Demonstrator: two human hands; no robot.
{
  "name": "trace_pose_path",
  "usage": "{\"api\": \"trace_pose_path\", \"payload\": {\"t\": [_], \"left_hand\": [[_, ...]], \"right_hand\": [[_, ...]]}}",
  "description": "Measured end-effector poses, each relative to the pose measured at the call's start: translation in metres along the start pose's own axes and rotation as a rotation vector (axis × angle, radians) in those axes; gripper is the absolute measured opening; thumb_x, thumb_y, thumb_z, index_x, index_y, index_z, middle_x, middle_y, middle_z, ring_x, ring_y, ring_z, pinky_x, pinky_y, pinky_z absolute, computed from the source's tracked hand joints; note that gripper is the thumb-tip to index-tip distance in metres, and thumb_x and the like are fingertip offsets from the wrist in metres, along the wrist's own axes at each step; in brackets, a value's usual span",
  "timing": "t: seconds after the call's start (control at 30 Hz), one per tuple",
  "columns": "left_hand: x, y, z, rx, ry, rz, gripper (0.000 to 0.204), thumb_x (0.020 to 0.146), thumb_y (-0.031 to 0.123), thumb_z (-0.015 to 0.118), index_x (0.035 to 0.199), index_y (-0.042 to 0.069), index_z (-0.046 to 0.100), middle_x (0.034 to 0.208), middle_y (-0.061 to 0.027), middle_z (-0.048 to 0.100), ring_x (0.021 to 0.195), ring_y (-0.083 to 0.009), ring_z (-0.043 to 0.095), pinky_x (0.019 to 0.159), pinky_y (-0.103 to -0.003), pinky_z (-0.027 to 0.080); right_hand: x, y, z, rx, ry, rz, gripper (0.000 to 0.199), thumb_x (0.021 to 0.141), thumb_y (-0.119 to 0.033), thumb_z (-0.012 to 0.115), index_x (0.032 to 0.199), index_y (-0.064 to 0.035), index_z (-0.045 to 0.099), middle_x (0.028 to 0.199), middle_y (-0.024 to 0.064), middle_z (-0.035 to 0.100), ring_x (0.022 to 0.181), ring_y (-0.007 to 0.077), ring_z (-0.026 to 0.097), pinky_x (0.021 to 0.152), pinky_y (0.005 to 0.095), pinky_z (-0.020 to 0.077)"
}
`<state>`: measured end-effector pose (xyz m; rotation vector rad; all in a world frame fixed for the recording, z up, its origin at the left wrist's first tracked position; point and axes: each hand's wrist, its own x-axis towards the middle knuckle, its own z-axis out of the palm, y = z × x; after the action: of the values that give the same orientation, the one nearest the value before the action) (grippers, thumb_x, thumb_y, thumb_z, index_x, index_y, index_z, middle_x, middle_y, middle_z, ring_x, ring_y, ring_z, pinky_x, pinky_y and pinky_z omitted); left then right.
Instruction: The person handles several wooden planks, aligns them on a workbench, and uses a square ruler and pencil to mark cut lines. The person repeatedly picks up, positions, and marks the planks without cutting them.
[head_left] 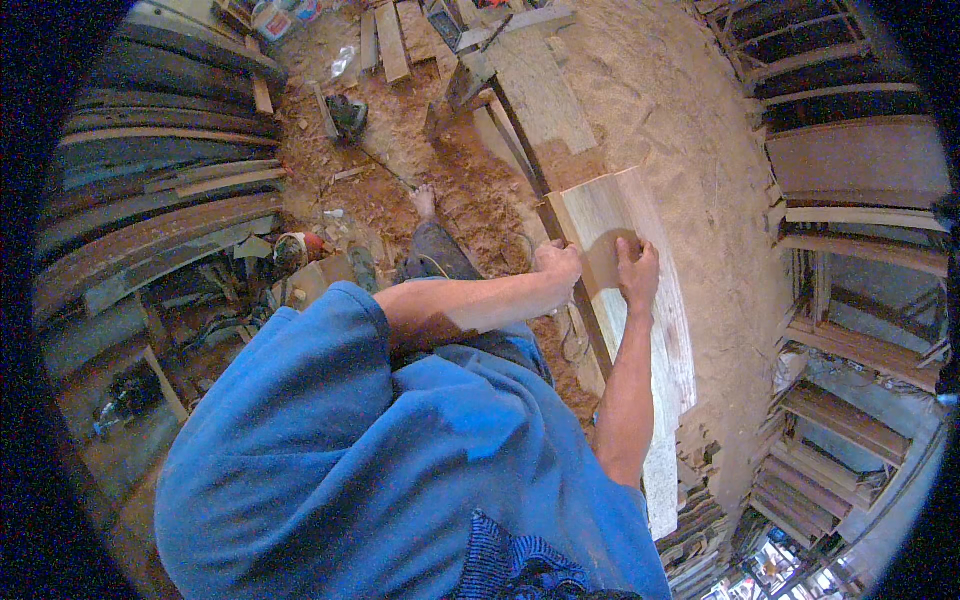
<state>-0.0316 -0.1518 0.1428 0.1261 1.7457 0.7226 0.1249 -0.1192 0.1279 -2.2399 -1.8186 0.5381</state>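
A pale wooden board (603, 215) lies lengthwise at my right side, on top of other timber. At its left edge, my left hand (560, 262) is closed, its fingers curled against the board's side. My right hand (638, 270) is on the opposite edge, with the thumb on the upper face and the fingers bent around the side; their tips are partly hidden. A second pale, streaked board (675, 340) shows beyond the right hand. A dark beam (592, 325) runs along the left side of the boards.
Sawdust (720, 250) covers the ground on the right, beside stacked timber (850, 170). More planks (170, 190) line the left. My bare foot (424, 202) stands among reddish shavings, close to a dark object (346, 117) with a cord. Offcuts (392, 45) lie farther ahead.
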Motion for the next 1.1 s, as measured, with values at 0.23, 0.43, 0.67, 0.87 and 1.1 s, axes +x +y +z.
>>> {"api": "trace_pose_path", "payload": {"t": [0.23,0.43,0.67,0.87,1.1], "left_hand": [[0.0,0.002,-0.004,0.006,0.015,0.014,0.022,0.087,0.011,0.065,0.105,-0.001,0.071,0.098,-0.0157,0.074,0.087,-0.024,0.071,0.078,-0.036,0.055],[0.013,-0.006,0.0,-0.042,0.051,-0.04,0.024,0.085,0.014,0.069,0.105,0.0,0.071,0.095,-0.0154,0.074,0.084,-0.025,0.071,0.075,-0.037,0.055],[0.028,-0.03,0.012,-0.01,0.078,0.056,0.03,0.082,0.023,0.074,0.103,0.002,0.071,0.097,-0.0177,0.073,0.085,-0.0268,0.071,0.077,-0.039,0.055],[0.077,-0.046,0.011,-0.016,-0.141,0.054,0.047,0.085,0.036,0.071,0.116,0.002,0.064,0.104,-0.0149,0.071,0.094,-0.0299,0.067,0.081,-0.042,0.052],[0.059,-0.001,0.001,-0.47,-0.413,-0.037,0.052,0.091,0.047,0.06,0.124,0.008,0.056,0.115,-0.0101,0.063,0.105,-0.0262,0.059,0.086,-0.043,0.049]], "right_hand": [[-0.003,-0.004,-0.002,0.021,-0.004,-0.031,0.068,0.088,-0.053,0.064,0.125,0.0039,0.058,0.124,0.0246,0.06,0.116,0.0382,0.058,0.1,0.0441,0.0451],[-0.002,-0.002,0.001,0.033,-0.009,-0.036,0.069,0.088,-0.055,0.062,0.126,0.0022,0.057,0.125,0.0245,0.059,0.117,0.0397,0.057,0.1,0.0453,0.0447],[-0.003,0.003,0.001,0.01,0.046,-0.059,0.066,0.088,-0.053,0.064,0.121,0.0031,0.061,0.12,0.0239,0.062,0.111,0.0385,0.061,0.096,0.0433,0.0481],[-0.011,0.001,0.009,-0.056,0.092,-0.016,0.065,0.09,-0.052,0.061,0.13,-0.0006,0.055,0.129,0.0216,0.057,0.12,0.038,0.055,0.103,0.0473,0.0416],[-0.042,0.005,0.032,-0.14,0.25,-0.019,0.071,0.097,-0.054,0.046,0.154,-0.0148,0.03,0.158,0.0165,0.027,0.146,0.0435,0.022,0.116,0.0653,0.0081]]}}
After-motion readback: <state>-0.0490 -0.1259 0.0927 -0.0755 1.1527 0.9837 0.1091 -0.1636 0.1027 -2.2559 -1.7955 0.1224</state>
